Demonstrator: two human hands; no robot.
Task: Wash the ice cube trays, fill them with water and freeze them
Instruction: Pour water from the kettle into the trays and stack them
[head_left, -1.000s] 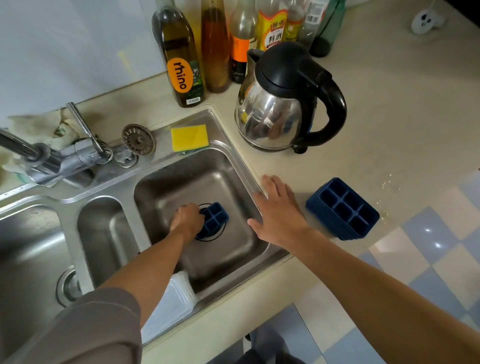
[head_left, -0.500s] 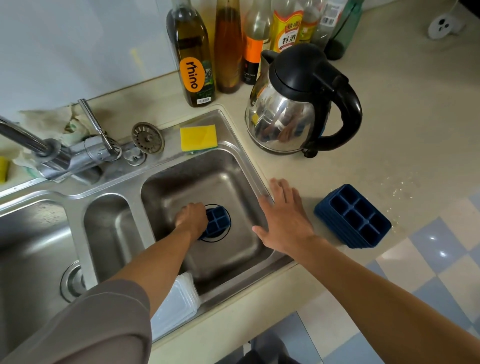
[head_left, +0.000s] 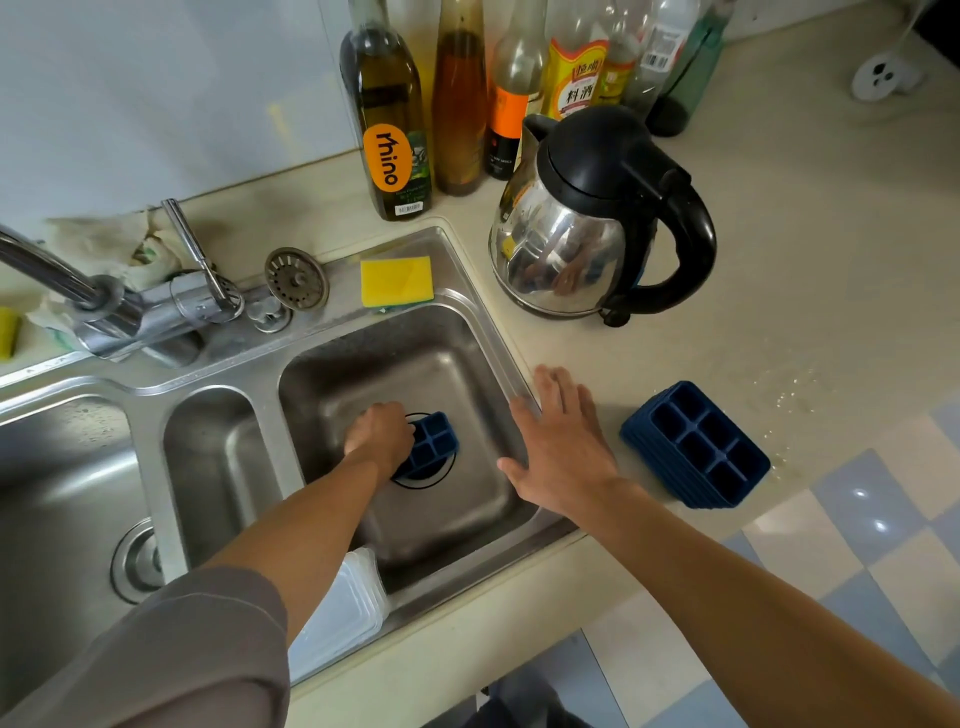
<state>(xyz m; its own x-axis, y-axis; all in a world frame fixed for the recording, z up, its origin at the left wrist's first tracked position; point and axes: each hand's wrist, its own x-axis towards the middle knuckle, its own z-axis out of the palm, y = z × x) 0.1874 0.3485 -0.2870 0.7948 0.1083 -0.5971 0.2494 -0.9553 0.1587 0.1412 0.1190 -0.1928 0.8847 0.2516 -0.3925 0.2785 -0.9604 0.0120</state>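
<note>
Left grip (head_left: 379, 436) still clutches a tray (head_left: 435, 440) in the sink (head_left: 415, 364); right grip (head_left: 563, 447) rests open alongside. Washing apparently hasn't begun.

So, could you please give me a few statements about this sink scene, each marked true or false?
1. The left hand grips a blue ice cube tray over the drain of the right basin. True.
2. The right hand holds the stack of trays. False: it lies open at the basin's edge, apart from the stack.
3. The yellow sponge lies on the rim behind the basin. True.
4. The kettle stands in the basin. False: it stands on the counter.
</note>
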